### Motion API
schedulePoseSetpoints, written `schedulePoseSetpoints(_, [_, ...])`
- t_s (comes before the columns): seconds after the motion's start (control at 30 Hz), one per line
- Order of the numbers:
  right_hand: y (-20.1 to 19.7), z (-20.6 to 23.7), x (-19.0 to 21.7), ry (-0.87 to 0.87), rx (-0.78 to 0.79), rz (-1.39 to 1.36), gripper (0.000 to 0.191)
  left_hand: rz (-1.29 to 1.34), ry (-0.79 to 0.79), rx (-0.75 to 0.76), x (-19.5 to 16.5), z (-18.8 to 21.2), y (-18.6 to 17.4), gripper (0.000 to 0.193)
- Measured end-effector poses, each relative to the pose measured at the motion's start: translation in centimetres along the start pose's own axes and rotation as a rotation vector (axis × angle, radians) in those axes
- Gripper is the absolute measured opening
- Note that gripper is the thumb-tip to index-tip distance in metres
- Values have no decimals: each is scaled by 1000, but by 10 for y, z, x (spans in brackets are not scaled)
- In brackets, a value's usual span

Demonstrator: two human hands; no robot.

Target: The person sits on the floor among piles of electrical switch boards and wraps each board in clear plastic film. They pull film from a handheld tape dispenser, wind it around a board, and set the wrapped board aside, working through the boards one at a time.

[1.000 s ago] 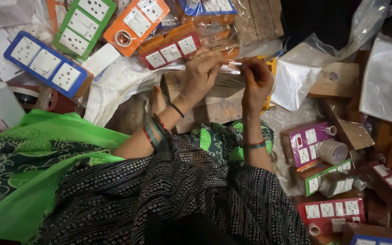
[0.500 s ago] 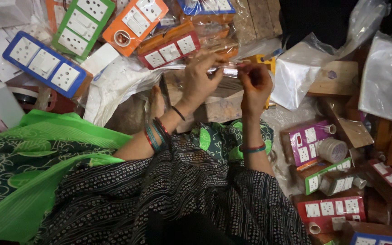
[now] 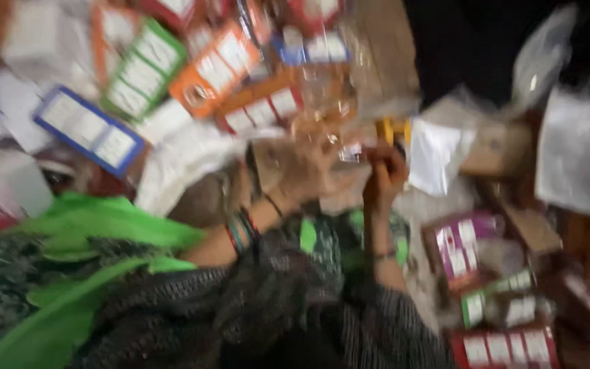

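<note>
The picture is smeared by motion. My left hand (image 3: pixel 306 176), with bangles on its wrist, and my right hand (image 3: pixel 385 174) are raised close together over my lap. Both pinch a small pale item (image 3: pixel 352 153) between their fingertips; its kind is too blurred to tell. My dark patterned sleeves and a bright green cloth (image 3: pixel 97 232) fill the lower part of the view. Just beyond the hands lies a clear plastic wrapper (image 3: pixel 322 102).
Flat switch-plate packs lie around: a blue one (image 3: pixel 90 130), a green one (image 3: pixel 141 68), orange ones (image 3: pixel 223 65), a purple one (image 3: pixel 455 249) and a red one (image 3: pixel 507 348). White plastic bags (image 3: pixel 578 150) and cardboard pieces (image 3: pixel 489 147) crowd the right.
The view has swung and blurred. Both hands have dropped slightly, keeping hold of the small item between them.
</note>
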State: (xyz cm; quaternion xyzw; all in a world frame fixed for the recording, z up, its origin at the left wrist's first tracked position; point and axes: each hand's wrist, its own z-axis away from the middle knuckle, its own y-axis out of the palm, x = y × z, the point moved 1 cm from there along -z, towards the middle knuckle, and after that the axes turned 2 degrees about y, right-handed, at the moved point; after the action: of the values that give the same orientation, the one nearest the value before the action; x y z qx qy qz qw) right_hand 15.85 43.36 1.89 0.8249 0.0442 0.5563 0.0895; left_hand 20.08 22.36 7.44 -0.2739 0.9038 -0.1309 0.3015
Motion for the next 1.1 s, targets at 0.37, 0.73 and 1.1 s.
schedulePoseSetpoints(0.37, [-2, -18, -5, -69, 119, -6, 12, -321, 89, 57, 2, 11, 37, 21])
schedulePoseSetpoints(0.73, [-112, -17, 12, 87, -259, -27, 9, -330, 110, 91, 2, 30, 43, 23])
schedulePoseSetpoints(1.1, [-161, -25, -43, 599, -47, 670, 23, -313, 109, 121, -11, 5, 17, 24])
